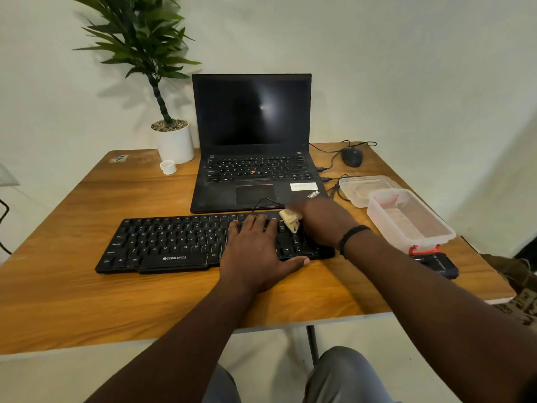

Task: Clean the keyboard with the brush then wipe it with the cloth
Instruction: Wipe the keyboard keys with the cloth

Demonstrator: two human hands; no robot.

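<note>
A flat black corded keyboard (186, 242) lies on the brown wood-grain table (87, 286), its long axis running left to right across the person's front, parallel to the near table edge and just in front of the open black laptop (252, 146). The left hand (255, 251) rests palm down on the right-centre of the keys, fingers spread and laid flat, thumb out along the near edge; it grips nothing and seems to be steadying the board. The right hand (319, 219) sits over the far right end of the keyboard, fingers closed around a crumpled cream-coloured cloth (290, 221) that pokes out to the left of the fist and touches the upper right keys. The hand is slightly motion-blurred, so the exact finger hold cannot be made out.

The wiping step looks to be in hand. From the cloth, nearly all of the uncovered keys stretch away to the left along the long axis, so a sweep leftward would meet the left hand first; that hand would probably have to lift or shift. The right hand is the nearer one to the cloth's end of the board. No brush can be picked out with certainty; a clear plastic box with red clips (406, 222) stands just right of the keyboard.
</note>
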